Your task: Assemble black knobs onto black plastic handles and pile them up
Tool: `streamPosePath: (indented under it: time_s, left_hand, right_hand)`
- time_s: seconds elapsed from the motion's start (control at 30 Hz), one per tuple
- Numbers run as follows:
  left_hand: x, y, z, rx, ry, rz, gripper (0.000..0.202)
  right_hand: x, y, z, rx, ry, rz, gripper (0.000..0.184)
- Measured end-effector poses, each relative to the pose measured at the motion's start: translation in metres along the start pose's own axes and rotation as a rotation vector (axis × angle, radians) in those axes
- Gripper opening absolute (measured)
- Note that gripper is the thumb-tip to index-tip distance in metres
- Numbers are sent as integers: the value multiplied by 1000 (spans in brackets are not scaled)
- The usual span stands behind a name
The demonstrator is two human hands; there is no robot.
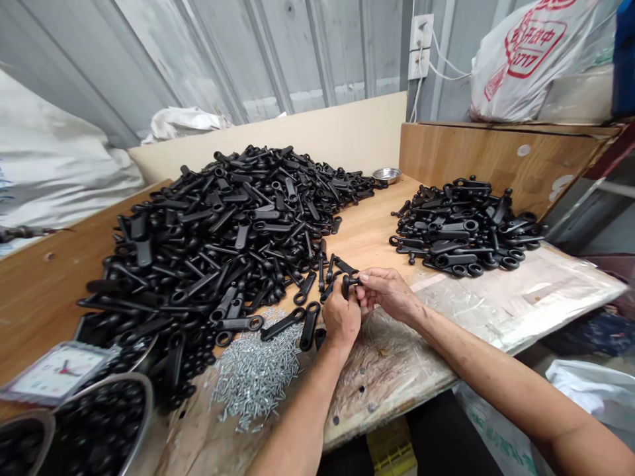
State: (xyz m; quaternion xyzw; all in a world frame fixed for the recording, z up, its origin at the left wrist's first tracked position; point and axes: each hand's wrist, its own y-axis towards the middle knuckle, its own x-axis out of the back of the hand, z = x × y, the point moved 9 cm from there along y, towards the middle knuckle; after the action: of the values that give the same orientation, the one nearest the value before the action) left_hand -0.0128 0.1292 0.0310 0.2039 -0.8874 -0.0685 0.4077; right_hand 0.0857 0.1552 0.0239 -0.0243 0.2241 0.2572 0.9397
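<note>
My left hand and my right hand meet over the wooden table, fingers closed together on one black plastic lever part. A large heap of the same black parts lies to the left of my hands. A smaller pile of black parts sits to the right. A spread of small silver pins lies just left of my left forearm. Clear plastic sheeting covers the table under my right arm.
Metal bowls of small black pieces and a square clock sit at the near left. A small steel dish stands at the back by a wooden board wall. White sacks rest beyond the boards.
</note>
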Motion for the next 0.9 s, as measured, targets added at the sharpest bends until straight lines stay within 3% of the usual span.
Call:
streamPosePath:
  time_s: [0.23, 0.4, 0.6, 0.7, 0.8, 0.9]
  left_hand:
    - [1, -5, -8, -83, 193, -41, 28]
    - [-5, -3, -10, -110, 231, 34, 25]
    - [-11, 0, -9, -100, 284, 108, 27]
    - [-16, -1, -7, -87, 275, 124, 35]
    - [-15, -4, -17, -190, 152, 72, 60]
    - [-3, -8, -25, -291, -6, -62, 65]
  right_hand:
    - [4, -8, 18, 194, -238, -100, 22]
    - [9, -2, 0, 16, -49, -82, 22]
    - [15, -2, 17, 103, -394, -159, 26]
    - [15, 0, 16, 79, -422, -126, 24]
    - [22, 6, 23, 114, -371, -114, 20]
    - [46, 16, 50, 174, -393, -232, 20]
